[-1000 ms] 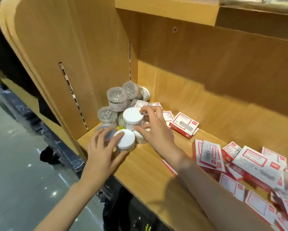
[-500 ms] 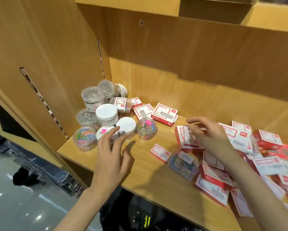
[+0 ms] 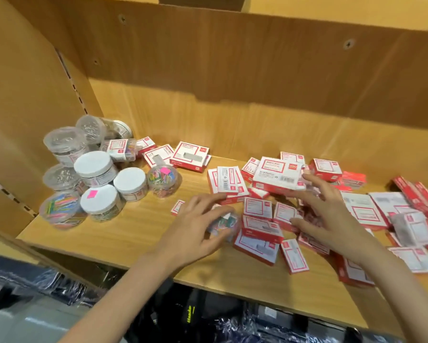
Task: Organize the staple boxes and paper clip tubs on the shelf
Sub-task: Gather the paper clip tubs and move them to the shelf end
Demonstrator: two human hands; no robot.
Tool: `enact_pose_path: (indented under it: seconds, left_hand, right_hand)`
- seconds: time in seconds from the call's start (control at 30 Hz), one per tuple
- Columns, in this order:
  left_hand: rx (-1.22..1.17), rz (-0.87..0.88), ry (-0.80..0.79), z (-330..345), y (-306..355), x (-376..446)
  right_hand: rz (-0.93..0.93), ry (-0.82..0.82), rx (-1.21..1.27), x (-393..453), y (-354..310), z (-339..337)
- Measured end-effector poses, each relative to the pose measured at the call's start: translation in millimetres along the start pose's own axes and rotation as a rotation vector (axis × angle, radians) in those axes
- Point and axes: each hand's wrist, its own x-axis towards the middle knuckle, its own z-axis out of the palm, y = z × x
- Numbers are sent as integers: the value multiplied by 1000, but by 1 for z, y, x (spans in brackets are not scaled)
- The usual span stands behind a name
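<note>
I see my left hand (image 3: 195, 229) reaching palm-down over the shelf (image 3: 138, 233), its grip curling around a clear tub of coloured paper clips (image 3: 224, 222) lying beside the red-and-white staple boxes (image 3: 257, 233). My right hand (image 3: 331, 214) hovers over the box pile, fingers spread, grip holding nothing. Other tubs (image 3: 94, 167) cluster at the shelf's left end.

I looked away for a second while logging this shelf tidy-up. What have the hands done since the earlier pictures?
The left hand left the tub cluster at the left end and moved right; its fingers now curl around a clear tub of coloured clips beside the staple boxes. The right hand also went from the tubs to the box pile and hovers there, fingers spread. The tub cluster stands as it did.
</note>
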Motion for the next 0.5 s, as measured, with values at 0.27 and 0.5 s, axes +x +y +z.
enact_pose_path:
  seconds: [0.27, 0.5]
  left_hand:
    - [-12, -42, -66, -4, 0, -3]
    - [-91, -381, 519, -35, 5, -25]
  right_hand:
    - [-168, 24, -161, 13, -21, 12]
    - [-227, 74, 27, 37, -35, 2]
